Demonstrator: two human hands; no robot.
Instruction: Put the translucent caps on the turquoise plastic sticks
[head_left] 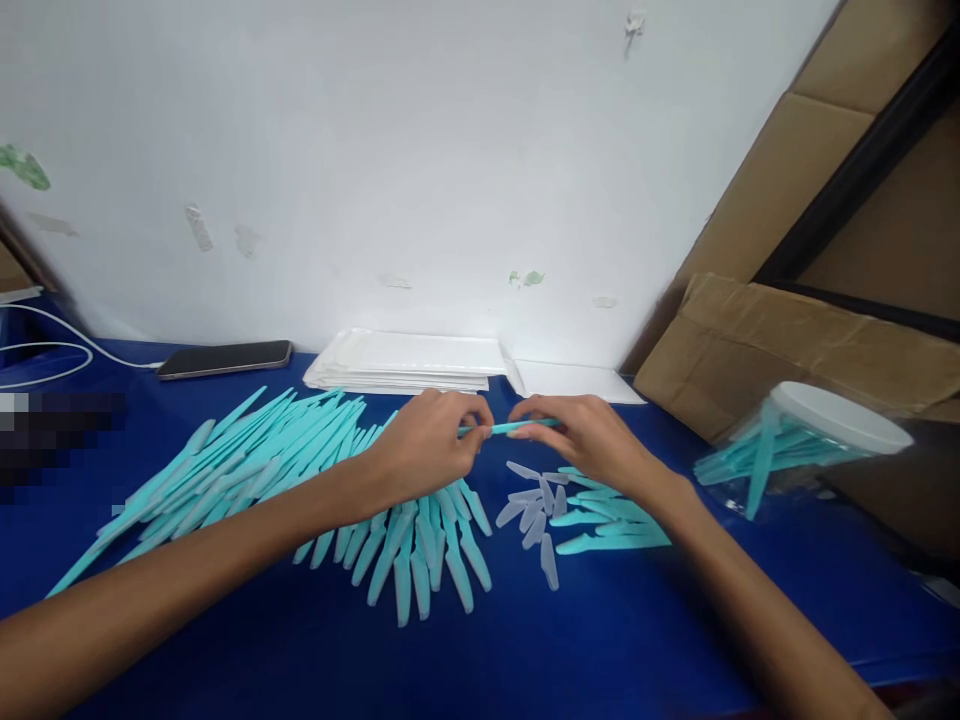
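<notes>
My left hand point(431, 445) and my right hand point(581, 435) pinch a turquoise facial razor point(506, 428) between them, held level above the table. The left fingertips cover its left end, so I cannot tell whether a cap is there. Below and beside my left hand lies a fanned pile of capped turquoise razors point(405, 560). Farther left is a larger heap of the same razors point(247, 460). Several loose translucent blade caps point(534, 515) are scattered under the gap between my hands. Under my right wrist, more turquoise razors point(607, 520) lie side by side, partly hidden by the arm.
A clear jar point(795, 450) with a white lid lies tilted at the right, razors inside, near a cardboard box point(810, 350). White flat packets point(412, 355) lie along the wall. A phone point(225, 360) with a white cable point(75, 330) rests at the back left of the blue table point(510, 660).
</notes>
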